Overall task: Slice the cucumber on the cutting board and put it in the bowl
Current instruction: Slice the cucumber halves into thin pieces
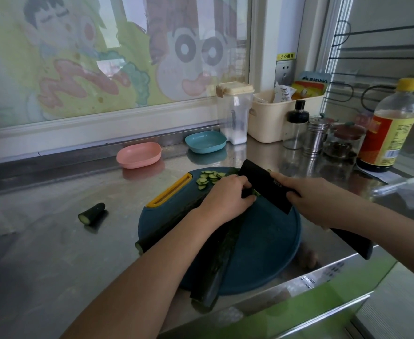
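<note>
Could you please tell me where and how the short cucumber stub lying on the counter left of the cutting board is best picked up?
Take the cucumber stub across its dark middle, coming from above, pinching its two long curved flanks. It lies on its side on the steel counter, pale cut face toward the near left.

The cutting board is set on the surface; cucumber slices are carried on its far edge, with a left bowl and a right bowl behind it.
</note>
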Motion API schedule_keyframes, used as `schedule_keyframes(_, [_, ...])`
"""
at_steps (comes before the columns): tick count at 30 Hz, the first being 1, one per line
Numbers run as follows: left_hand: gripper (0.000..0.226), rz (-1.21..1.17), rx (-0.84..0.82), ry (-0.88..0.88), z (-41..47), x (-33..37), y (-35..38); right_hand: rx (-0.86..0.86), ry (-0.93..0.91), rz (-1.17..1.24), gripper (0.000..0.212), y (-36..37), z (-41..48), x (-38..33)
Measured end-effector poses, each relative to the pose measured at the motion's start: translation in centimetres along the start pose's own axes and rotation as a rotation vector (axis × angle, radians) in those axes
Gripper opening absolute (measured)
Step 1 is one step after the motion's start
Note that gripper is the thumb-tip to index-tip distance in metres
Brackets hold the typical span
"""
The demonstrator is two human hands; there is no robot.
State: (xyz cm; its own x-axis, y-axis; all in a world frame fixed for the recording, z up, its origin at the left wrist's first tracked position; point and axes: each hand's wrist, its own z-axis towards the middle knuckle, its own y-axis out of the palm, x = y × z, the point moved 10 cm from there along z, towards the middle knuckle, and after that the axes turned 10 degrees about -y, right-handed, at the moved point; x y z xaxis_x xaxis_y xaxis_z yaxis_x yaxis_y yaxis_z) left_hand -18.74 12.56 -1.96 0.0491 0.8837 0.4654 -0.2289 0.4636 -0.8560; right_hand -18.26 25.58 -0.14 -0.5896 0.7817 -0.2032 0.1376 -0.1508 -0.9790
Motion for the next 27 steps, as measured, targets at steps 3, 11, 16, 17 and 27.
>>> schedule_keyframes(3, [0.036, -0.001, -0.001, -0.002, 0.0, 0.0, 0.1, -0.031, 0.010, -0.055, 0.055, -0.1, 0.0, -0.4])
schedule_keyframes(11, [0.038, 0.003, -0.018, -0.012, 0.1, -0.3, 0.3, -0.020, 0.014, -0.047, 0.056, 1.1, 0.2, -0.7])
schedule_keyframes(16, [0.041, 0.020, -0.037, -0.012, -0.1, -0.3, 0.3, 0.005, 0.040, 0.026, 0.056, 1.4, -0.5, -0.4])
schedule_keyframes(17, [0.041, 0.019, -0.037, -0.012, -0.1, -0.3, 0.3, 0.008, 0.041, 0.032, 0.056, 1.4, -0.6, -0.3])
schedule_keyframes(27, [0.038, 0.002, -0.047, 0.002, -0.3, -0.1, 0.2, 0.027, 0.072, -0.030, 0.061, 1.9, -1.0, -0.3])
